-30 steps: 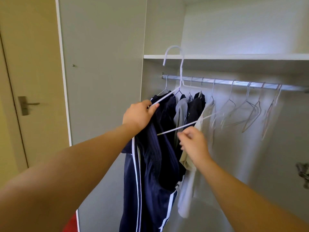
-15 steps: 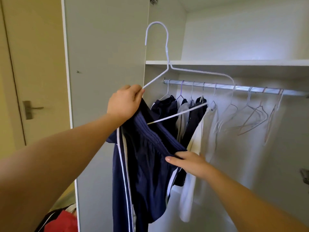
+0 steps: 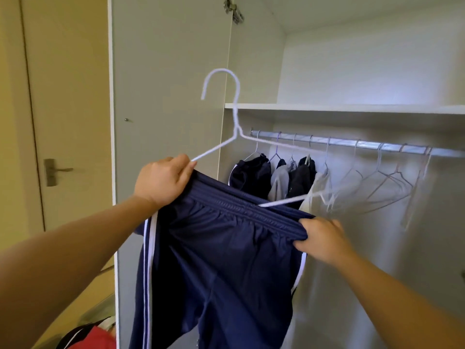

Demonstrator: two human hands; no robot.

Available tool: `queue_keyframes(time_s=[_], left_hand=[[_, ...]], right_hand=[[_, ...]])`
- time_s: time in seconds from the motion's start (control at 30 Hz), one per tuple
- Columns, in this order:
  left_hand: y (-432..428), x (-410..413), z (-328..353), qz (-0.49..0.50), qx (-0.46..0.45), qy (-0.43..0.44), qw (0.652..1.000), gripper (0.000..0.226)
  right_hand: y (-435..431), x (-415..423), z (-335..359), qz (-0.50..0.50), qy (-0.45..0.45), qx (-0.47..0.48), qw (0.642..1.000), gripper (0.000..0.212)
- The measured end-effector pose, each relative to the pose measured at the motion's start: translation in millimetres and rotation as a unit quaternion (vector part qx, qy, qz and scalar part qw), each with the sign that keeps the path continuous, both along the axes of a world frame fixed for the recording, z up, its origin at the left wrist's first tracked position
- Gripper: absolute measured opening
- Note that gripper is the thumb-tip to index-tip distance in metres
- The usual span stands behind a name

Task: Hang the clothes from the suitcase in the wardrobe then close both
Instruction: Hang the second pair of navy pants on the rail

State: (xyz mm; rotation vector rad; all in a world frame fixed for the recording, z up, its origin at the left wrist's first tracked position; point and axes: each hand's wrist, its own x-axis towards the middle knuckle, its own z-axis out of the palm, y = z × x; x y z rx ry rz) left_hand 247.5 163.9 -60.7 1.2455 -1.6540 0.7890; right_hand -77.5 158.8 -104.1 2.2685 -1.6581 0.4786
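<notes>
The shorts (image 3: 221, 260) hang in front of me outside the wardrobe, between the open door (image 3: 166, 96) and the rail (image 3: 364, 145). Their waistband is pulled taut between my two hands. The band slants from the left grip (image 3: 162, 181), high and left, down to the right grip (image 3: 322, 240), low and right.

The left grip is clamped on the band's corner together with the near shoulder of the hanger (image 3: 235, 117). The right grip pinches the band's far end, thumb on top and fingers tucked under.

The hanger's long axis runs up and right from the left grip, and its lower bar comes out of the band near the middle. Its hook stands above the left grip, opening to the left, higher than the rail and just left of the rail's near end. I judge the rail lies right of and below the hook, so the left grip would carry it across.

The shelf (image 3: 352, 108) sits just over the rail, leaving little headroom. Hung clothes (image 3: 251, 176) crowd the rail's left end, with bare hangers (image 3: 387, 182) to their right.

Cloth hides how far the bar is threaded. The hanger's far tip blurs into those bare hangers. The shorts' hems are cut off below. Something red (image 3: 95, 338) shows at the bottom edge, and I cannot tell whether it is the suitcase.
</notes>
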Motion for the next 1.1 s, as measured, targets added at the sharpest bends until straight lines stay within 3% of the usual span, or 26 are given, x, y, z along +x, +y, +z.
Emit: queue_keyframes(time_s=[0.07,0.23,0.4,0.63,0.73,0.83,0.97,1.1], left_hand=[[1.4,9.1,-4.9,0.013,0.015,0.027,0.999,0.055],[9.9,30.0,-15.4,0.021,-0.034,-0.083,0.996,0.044],[8.2,35.6,-15.8,0.031,-0.044,-0.118,0.992,0.046],[12.6,59.5,-19.5,0.015,0.007,-0.112,0.994,0.047],[17.1,66.9,-26.3,-0.013,0.080,-0.033,0.996,0.048],[22.2,70.6,-30.5,-0.028,0.188,-0.024,0.981,0.053],[23.9,59.6,-35.0,-0.058,0.188,-0.139,0.970,0.091],[17.1,24.9,-28.0,-0.040,0.191,-0.139,0.971,0.100]], right_hand=[[1.6,-3.6,3.2,0.001,0.004,-0.017,1.000,0.016],[6.3,-1.2,8.0,-0.032,0.077,-0.033,0.996,0.008],[9.5,-5.2,13.8,-0.052,0.106,-0.038,0.992,0.007],[17.3,-13.1,13.6,-0.075,0.138,-0.059,0.986,0.011],[19.6,-12.8,13.3,-0.069,0.128,-0.060,0.988,0.011],[20.5,-11.7,16.2,-0.065,0.138,-0.058,0.987,0.009],[16.4,-7.4,20.3,-0.050,0.162,-0.071,0.983,0.010],[10.7,15.3,20.9,0.013,0.126,-0.064,0.990,0.018]])
